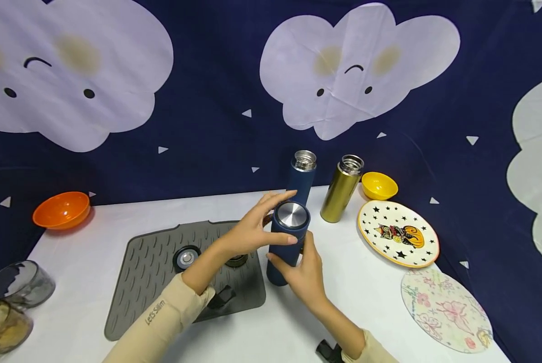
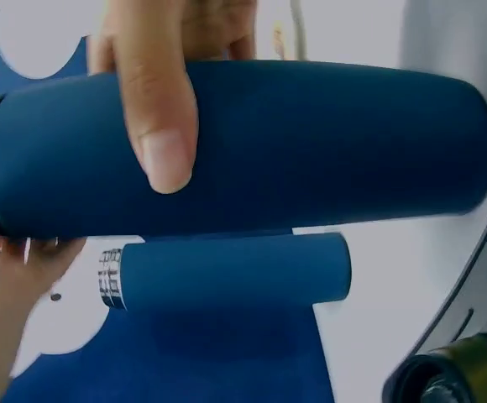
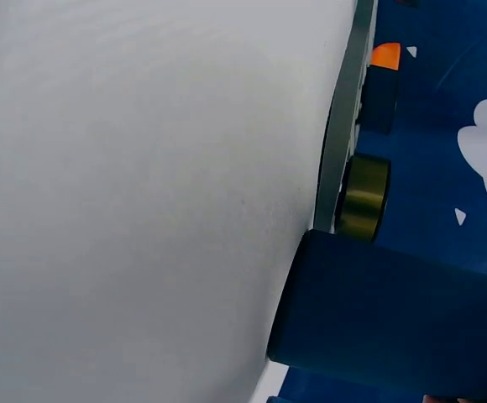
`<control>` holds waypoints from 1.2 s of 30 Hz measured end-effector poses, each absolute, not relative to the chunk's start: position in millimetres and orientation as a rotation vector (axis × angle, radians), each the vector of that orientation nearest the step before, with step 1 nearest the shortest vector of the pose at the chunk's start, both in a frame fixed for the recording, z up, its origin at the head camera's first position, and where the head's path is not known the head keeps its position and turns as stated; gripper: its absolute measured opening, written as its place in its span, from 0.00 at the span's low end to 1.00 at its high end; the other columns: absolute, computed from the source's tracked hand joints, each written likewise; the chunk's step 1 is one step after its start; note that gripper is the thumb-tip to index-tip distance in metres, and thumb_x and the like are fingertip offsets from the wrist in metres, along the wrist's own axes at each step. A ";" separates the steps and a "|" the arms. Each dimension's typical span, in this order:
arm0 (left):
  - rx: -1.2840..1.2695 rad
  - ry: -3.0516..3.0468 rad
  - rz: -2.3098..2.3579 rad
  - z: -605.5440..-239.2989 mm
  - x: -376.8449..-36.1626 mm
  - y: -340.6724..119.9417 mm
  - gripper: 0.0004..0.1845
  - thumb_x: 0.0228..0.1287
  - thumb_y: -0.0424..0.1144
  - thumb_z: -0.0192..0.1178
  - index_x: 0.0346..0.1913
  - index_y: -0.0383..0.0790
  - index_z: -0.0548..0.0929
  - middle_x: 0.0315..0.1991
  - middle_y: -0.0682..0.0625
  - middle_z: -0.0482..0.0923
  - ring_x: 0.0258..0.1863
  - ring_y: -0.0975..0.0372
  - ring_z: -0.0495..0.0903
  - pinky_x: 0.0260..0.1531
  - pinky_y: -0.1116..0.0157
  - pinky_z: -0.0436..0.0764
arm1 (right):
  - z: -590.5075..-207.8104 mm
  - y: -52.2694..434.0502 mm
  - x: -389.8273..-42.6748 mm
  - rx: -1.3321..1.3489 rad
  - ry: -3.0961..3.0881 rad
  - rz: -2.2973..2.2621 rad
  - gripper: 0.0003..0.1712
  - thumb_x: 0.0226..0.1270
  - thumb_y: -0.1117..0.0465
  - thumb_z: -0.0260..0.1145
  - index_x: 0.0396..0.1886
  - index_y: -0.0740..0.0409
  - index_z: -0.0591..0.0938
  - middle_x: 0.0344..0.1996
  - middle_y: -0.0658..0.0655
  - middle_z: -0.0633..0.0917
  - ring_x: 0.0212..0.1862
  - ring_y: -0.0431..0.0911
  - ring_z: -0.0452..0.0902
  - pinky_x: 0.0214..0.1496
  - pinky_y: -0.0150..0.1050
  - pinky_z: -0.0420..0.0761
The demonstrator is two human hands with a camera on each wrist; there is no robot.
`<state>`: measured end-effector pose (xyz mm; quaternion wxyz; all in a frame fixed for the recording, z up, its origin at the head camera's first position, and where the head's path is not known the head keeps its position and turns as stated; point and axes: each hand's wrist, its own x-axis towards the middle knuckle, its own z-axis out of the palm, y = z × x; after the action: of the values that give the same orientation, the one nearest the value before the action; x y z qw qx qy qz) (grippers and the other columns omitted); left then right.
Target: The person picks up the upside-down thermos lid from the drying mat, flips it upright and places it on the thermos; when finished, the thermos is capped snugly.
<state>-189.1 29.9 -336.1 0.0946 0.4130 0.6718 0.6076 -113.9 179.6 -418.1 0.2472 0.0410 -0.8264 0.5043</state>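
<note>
A dark blue thermos bottle (image 1: 281, 257) with a round steel-topped lid (image 1: 292, 214) stands upright on the white table, beside a grey mat. My left hand (image 1: 257, 227) holds the bottle's top from the left, thumb across the front. Lower down, my right hand (image 1: 304, 275) grips the body, its thumb pressing the side, as the left wrist view also shows. Behind it stands a second blue bottle (image 1: 301, 179), open-mouthed with a bare steel neck. An uncapped gold bottle (image 1: 337, 196) stands to its right. In the right wrist view, the held bottle's lower part (image 3: 395, 311) meets the tabletop.
On the ridged grey mat (image 1: 148, 272) lie a steel-topped dark lid (image 1: 186, 258) and a gold lid (image 1: 237, 260), partly behind my left arm. An orange bowl (image 1: 62, 212) and two glasses (image 1: 21, 285) stand left. Rightward are a yellow bowl (image 1: 379, 185), a cat-patterned plate (image 1: 384, 252) and a flowered disc (image 1: 447, 312).
</note>
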 end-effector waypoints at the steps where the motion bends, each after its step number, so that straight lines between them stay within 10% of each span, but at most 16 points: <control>1: 1.227 1.910 1.827 -336.8 -189.0 29.3 0.46 0.57 0.36 0.70 0.77 0.49 0.58 0.62 0.43 0.67 0.64 0.52 0.68 0.70 0.45 0.63 | -418.1 179.5 -114.0 0.112 -2.253 1.380 0.41 0.51 0.55 0.81 0.62 0.55 0.70 0.54 0.53 0.81 0.53 0.48 0.80 0.53 0.50 0.79; 7: 1.137 2.025 1.973 -346.4 -176.4 42.4 0.59 0.49 0.52 0.77 0.78 0.52 0.49 0.69 0.45 0.64 0.67 0.54 0.66 0.70 0.48 0.63 | -417.2 177.9 -114.5 0.136 -2.257 1.355 0.40 0.51 0.60 0.80 0.62 0.59 0.70 0.54 0.56 0.81 0.56 0.50 0.79 0.55 0.52 0.79; 14: 1.116 1.978 2.117 -351.7 -180.8 39.1 0.49 0.52 0.33 0.70 0.74 0.43 0.53 0.58 0.37 0.74 0.60 0.49 0.73 0.69 0.45 0.64 | -417.5 176.1 -114.1 0.118 -2.260 1.369 0.41 0.51 0.57 0.80 0.63 0.55 0.69 0.55 0.54 0.81 0.55 0.48 0.79 0.52 0.50 0.80; 18: 1.135 1.854 2.046 -352.4 -182.0 33.9 0.49 0.55 0.43 0.65 0.77 0.48 0.50 0.72 0.40 0.62 0.73 0.49 0.59 0.72 0.37 0.46 | -417.4 175.8 -114.3 0.114 -2.261 1.363 0.42 0.51 0.58 0.80 0.64 0.56 0.69 0.55 0.54 0.80 0.55 0.48 0.79 0.54 0.51 0.79; 24: 1.081 2.097 2.048 -353.4 -177.1 43.2 0.52 0.48 0.44 0.77 0.74 0.43 0.56 0.61 0.41 0.72 0.65 0.51 0.69 0.71 0.43 0.56 | -418.5 175.4 -112.8 0.123 -2.255 1.344 0.39 0.51 0.59 0.80 0.61 0.56 0.70 0.55 0.54 0.81 0.55 0.48 0.79 0.54 0.51 0.79; 30: 1.109 1.871 2.008 -354.5 -177.9 42.6 0.54 0.51 0.46 0.68 0.78 0.47 0.47 0.76 0.45 0.55 0.77 0.53 0.50 0.73 0.38 0.45 | -419.0 176.6 -112.7 0.103 -2.264 1.381 0.40 0.52 0.57 0.80 0.62 0.56 0.69 0.54 0.54 0.81 0.55 0.47 0.78 0.55 0.51 0.78; 36: 1.018 1.957 2.092 -354.9 -177.5 46.9 0.40 0.48 0.34 0.72 0.65 0.37 0.64 0.60 0.40 0.74 0.59 0.52 0.73 0.67 0.47 0.64 | -418.5 176.8 -113.6 0.128 -2.254 1.364 0.39 0.52 0.59 0.79 0.61 0.57 0.70 0.54 0.55 0.81 0.54 0.48 0.79 0.53 0.52 0.79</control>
<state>-177.5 46.9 -354.9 0.0508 0.3344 0.6430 0.6871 -113.6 176.8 -418.5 0.2493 0.0470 -0.8276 0.5008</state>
